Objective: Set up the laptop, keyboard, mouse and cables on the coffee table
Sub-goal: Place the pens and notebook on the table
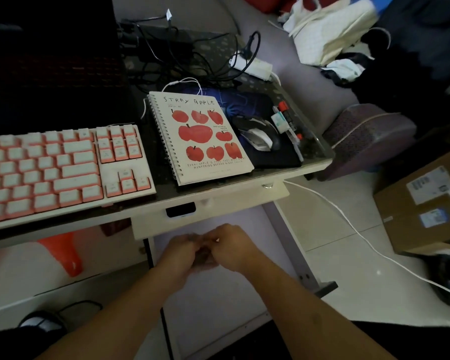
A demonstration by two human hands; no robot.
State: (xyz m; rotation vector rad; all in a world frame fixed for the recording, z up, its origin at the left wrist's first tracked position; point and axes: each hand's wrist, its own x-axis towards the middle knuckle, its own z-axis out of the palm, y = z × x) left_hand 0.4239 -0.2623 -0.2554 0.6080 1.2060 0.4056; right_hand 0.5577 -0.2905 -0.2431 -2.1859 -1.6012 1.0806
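The laptop [50,61], a dark open machine with a black screen, stands at the back left of the glass-topped coffee table [244,189]. Just in front of it lies the white keyboard with pink-edged keys [60,170], reaching to the table's near edge. To the right of the keyboard rests a spiral-bound white notebook printed with red apples [200,136], and beside that a dark blue-patterned mouse pad [273,154] carries the black-and-white mouse [257,135], with a few markers and pens [287,120] near the right rim. Behind the notebook a tangle of black cables [182,55] runs toward a white power strip [255,66] at the far right edge, and a thin white cable [185,83] loops over the notebook's top. Another white cord [348,224] trails off the table's right side across the pale tiled floor.

My left hand [178,253] and right hand [231,249] meet below the table's front edge, fingers curled and touching each other. Something small seems pinched between them, but the blur hides it, so I cannot tell what either hand grips.
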